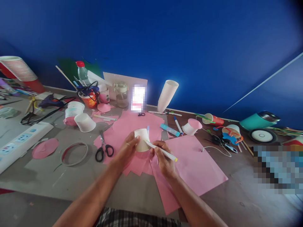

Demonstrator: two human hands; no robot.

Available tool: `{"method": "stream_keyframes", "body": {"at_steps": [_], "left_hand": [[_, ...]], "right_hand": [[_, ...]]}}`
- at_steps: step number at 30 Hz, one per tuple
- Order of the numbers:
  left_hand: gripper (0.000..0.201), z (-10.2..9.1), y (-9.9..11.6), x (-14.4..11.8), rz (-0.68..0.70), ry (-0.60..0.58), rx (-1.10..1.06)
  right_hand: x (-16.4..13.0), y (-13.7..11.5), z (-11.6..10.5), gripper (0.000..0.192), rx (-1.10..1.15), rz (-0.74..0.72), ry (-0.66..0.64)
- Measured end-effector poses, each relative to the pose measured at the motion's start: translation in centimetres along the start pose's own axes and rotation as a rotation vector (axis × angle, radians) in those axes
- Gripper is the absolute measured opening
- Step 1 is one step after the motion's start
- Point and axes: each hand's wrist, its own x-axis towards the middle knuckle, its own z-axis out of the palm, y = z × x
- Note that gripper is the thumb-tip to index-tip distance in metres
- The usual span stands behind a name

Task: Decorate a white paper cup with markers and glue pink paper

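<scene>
My left hand (129, 145) grips a white paper cup (142, 140) by its left side, thumb on the near face. In my right hand (163, 157) is a white marker (165, 153) with a yellow end, its tip against or very close to the right part of the cup. A purple-blue strip, perhaps another pen, shows just behind the cup's rim. Beneath both hands lie overlapping pink paper sheets (189, 164). Black-handled scissors (104, 151) rest to the left of my left hand.
A roll of tape (74, 154), a pink paper disc (44, 148) and a power strip (21, 142) lie on the left. A glue stick (169, 130) and blue marker (178, 125) lie beyond my right hand. Stacked white cups (167, 95) stand by the blue wall; a teal flask (258, 120) lies at right.
</scene>
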Motion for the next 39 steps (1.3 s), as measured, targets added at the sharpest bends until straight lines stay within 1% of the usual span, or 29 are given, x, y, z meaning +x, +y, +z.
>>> {"method": "stream_keyframes", "body": {"at_steps": [5, 13, 32, 35, 39], "left_hand": [[0.039, 0.1, 0.0, 0.0, 0.014, -0.009, -0.009], [0.039, 0.3, 0.2, 0.0, 0.006, 0.022, -0.017], [0.035, 0.4, 0.3, 0.0, 0.002, 0.023, -0.041], [0.037, 0.6, 0.4, 0.0, -0.005, 0.026, -0.041], [0.039, 0.7, 0.6, -0.1, -0.010, 0.038, -0.029]], "right_hand": [[0.0, 0.1, 0.0, 0.023, 0.006, 0.002, 0.017], [0.1, -0.2, -0.1, 0.020, 0.018, 0.003, 0.041], [0.3, -0.6, 0.0, 0.021, 0.015, 0.004, 0.022], [0.3, -0.3, 0.0, 0.020, 0.027, 0.031, 0.051], [0.2, 0.7, -0.2, 0.022, 0.119, 0.036, 0.085]]}}
